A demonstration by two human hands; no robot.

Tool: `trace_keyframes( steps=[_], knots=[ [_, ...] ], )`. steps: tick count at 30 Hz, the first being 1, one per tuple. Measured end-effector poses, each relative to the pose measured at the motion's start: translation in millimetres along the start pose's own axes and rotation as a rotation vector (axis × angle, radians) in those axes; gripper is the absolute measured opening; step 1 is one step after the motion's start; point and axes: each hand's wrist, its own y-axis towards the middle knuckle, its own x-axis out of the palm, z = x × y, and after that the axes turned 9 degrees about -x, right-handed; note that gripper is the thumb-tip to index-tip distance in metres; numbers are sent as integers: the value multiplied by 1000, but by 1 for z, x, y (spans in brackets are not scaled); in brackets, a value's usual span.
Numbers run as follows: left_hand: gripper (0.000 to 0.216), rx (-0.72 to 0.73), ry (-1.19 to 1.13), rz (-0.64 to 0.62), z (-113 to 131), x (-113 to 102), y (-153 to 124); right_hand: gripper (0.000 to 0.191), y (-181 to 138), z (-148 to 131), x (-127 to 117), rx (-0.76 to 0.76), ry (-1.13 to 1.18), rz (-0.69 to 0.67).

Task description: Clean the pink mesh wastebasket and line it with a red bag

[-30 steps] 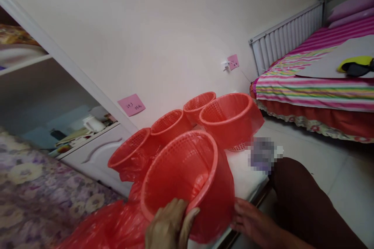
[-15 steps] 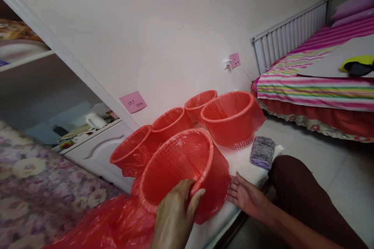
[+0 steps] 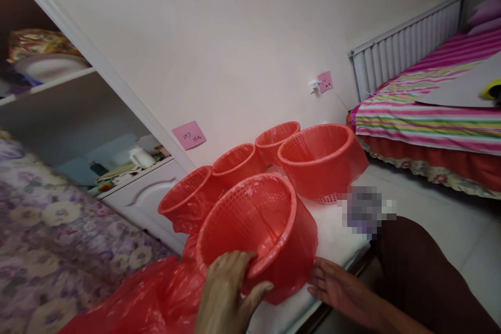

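A red perforated plastic basket [image 3: 274, 229] stands tilted in front of me, with thin red plastic film over its rim and outer side. My left hand [image 3: 225, 289] straddles the near rim, fingers inside and thumb outside. At the basket's lower right side is my right hand [image 3: 332, 284], its fingers stretched out and touching the film. Behind stand similar lined baskets: one at the right [image 3: 321, 162], one at the left [image 3: 183, 201], and others between them [image 3: 235, 164]. Loose red plastic film [image 3: 136, 297] lies bunched at the lower left.
The baskets stand on a pale padded surface [image 3: 332, 229]. A pixelated grey-purple item [image 3: 364, 211] lies near my knee [image 3: 415, 250]. Left are floral fabric [image 3: 70, 250] and a shelf cabinet [image 3: 156, 190]; a striped bed [image 3: 422, 120] stands right. Pink notes [image 3: 189, 135] stick to the wall.
The view has shifted, so everything sits slightly further right. My left thumb has moved away from the rim, while the fingers remain over it. My right hand stays beside the basket, slightly lower.
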Motion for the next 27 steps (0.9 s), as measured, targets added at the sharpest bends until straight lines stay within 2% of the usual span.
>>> trace_keyframes(
  steps=[2, 6, 9, 12, 17, 19, 22, 23, 26, 27],
  knots=[
    [53, -7, 11, 14, -16, -4, -3, 25, 5, 6, 10, 10, -9, -33],
    [51, 12, -18, -48, -32, -10, -7, 27, 13, 24, 10, 7, -129, 112],
    [48, 28, -32, -21, -27, -10, -11, 23, 10, 30, -5, 4, -161, 188],
    [34, 25, 28, 4, -11, -2, -17, 22, 2, 24, -14, 23, -113, 229],
    [11, 113, 244, 58, 26, 17, -22, 40, -3, 4, -3, 61, 48, 144],
    [13, 148, 250, 114, 31, 19, -23, 44, -3, -1, 3, 54, 72, 92],
    [40, 154, 223, 157, 24, 15, -27, 44, -4, -3, 6, 53, 79, 28],
    [38, 139, 221, 137, 19, 13, -29, 38, -5, -1, 6, 51, 76, 19],
    [10, 81, 218, 29, 6, 15, -36, 22, -6, 6, 3, 49, 25, 16],
    [10, 67, 224, 25, 3, 18, -37, 20, -7, 8, 2, 50, 8, 26]
  ],
)
